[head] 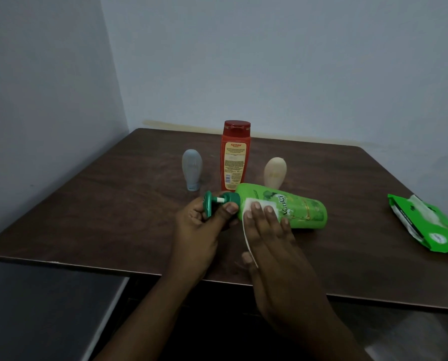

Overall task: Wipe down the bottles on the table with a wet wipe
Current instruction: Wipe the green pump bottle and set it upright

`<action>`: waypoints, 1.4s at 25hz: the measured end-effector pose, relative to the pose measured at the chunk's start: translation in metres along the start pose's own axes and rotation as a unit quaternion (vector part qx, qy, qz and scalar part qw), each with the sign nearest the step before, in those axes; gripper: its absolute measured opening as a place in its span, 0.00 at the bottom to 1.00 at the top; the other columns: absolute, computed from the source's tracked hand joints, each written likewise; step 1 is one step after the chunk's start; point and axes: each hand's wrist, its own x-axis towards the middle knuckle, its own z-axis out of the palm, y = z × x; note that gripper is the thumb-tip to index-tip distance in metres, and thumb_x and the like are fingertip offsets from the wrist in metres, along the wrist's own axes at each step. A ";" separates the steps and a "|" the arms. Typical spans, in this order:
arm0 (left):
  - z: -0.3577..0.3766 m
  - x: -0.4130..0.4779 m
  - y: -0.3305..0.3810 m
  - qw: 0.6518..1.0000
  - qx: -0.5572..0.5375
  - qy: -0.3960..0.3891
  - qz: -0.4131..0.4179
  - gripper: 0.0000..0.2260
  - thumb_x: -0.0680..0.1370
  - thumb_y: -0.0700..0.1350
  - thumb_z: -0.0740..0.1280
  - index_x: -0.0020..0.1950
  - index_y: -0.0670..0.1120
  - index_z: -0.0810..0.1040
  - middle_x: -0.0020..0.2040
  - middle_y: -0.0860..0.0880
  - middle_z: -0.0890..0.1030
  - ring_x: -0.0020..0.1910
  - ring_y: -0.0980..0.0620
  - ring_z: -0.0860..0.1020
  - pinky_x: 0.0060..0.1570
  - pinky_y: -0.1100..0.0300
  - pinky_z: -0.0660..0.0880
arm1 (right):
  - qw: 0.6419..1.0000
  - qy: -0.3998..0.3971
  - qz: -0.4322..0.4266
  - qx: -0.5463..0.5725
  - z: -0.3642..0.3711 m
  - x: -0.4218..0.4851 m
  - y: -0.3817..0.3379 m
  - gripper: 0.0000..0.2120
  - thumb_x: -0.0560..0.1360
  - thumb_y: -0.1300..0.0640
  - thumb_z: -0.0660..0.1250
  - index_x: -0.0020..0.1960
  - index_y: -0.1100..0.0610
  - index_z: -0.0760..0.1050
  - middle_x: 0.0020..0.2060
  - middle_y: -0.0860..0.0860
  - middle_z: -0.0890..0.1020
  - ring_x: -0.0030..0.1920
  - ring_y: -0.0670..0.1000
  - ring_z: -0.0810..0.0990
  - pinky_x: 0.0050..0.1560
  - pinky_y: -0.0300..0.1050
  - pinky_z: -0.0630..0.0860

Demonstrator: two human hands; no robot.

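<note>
Left hand (200, 225) fingers curl round the green bottle (282, 207) pump; right hand (267, 235) fingers, spread flat, press the wipe (249, 204) beneath them.

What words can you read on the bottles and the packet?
"Vatika": on the green bottle.
"Karthika": on the red bottle; its small print is too blurred to read.
Grey bottle, beige bottle, wipes packet: nothing readable.

Wipe pack (426, 224) (right corner) edge-cropped
</note>
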 end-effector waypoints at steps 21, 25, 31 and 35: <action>-0.004 0.000 0.000 1.000 0.029 0.003 0.011 0.13 0.75 0.46 0.72 0.56 0.40 0.84 0.52 0.42 0.88 0.55 0.41 0.86 0.58 0.44 0.82 | 0.997 0.042 0.025 0.058 0.000 0.006 -0.013 0.28 0.83 0.52 0.52 0.80 0.59 0.53 0.80 0.53 0.54 0.81 0.53 0.48 0.78 0.59 0.55; -0.001 -0.002 0.005 0.999 0.002 -0.035 0.022 0.16 0.74 0.42 0.72 0.61 0.44 0.83 0.58 0.47 0.87 0.60 0.49 0.84 0.59 0.57 0.80 | 0.995 0.044 0.035 0.082 -0.007 0.029 -0.005 0.28 0.83 0.52 0.52 0.81 0.57 0.52 0.80 0.50 0.55 0.81 0.49 0.48 0.79 0.57 0.52; -0.003 0.000 0.001 0.997 0.038 -0.023 0.058 0.14 0.79 0.36 0.69 0.65 0.39 0.81 0.59 0.46 0.86 0.62 0.48 0.84 0.62 0.54 0.80 | 0.992 0.035 0.050 0.107 -0.012 0.056 -0.006 0.26 0.85 0.48 0.50 0.81 0.54 0.53 0.80 0.49 0.57 0.81 0.48 0.47 0.79 0.55 0.50; -0.002 -0.003 0.004 0.996 0.073 0.000 0.047 0.11 0.79 0.40 0.70 0.61 0.41 0.83 0.56 0.46 0.87 0.59 0.49 0.85 0.60 0.53 0.81 | 0.997 0.045 0.043 0.053 -0.002 0.032 -0.017 0.28 0.83 0.51 0.49 0.81 0.57 0.50 0.81 0.52 0.53 0.81 0.51 0.44 0.79 0.58 0.51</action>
